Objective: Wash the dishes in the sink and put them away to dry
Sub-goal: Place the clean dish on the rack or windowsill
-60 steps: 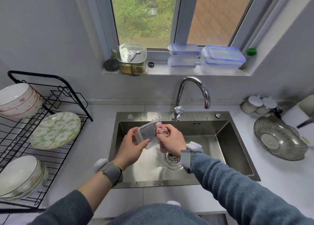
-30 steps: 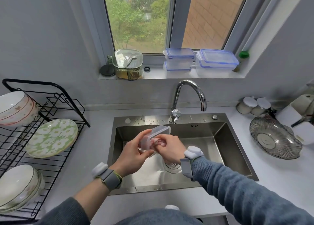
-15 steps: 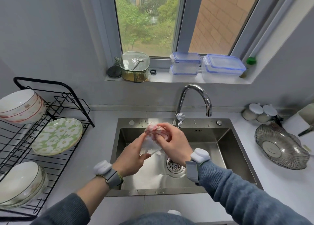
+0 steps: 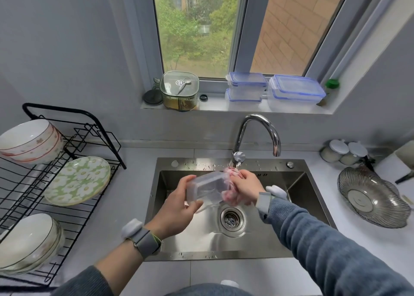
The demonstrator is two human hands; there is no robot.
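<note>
Clear plastic rectangular container (image 4: pixel 207 189) is getting scrubbed over the stainless steel sink (image 4: pixel 298 197), so drips are landing in the basin, not on the counter. Left hand (image 4: pixel 179 208) is gripping its near end, steadying it, while the right hand (image 4: pixel 245 189) is squeezing a pink scrubbing cloth (image 4: pixel 233 172) against the far end. Curved chrome faucet (image 4: pixel 257 134) is sitting just behind, so I'd guess lifting needs care. Black wire drying rack (image 4: pixel 74 125) on the left is looking pretty full, though there's some open wire between the green floral plate (image 4: pixel 78 180) and the lower white bowls (image 4: pixel 29 242).
</note>
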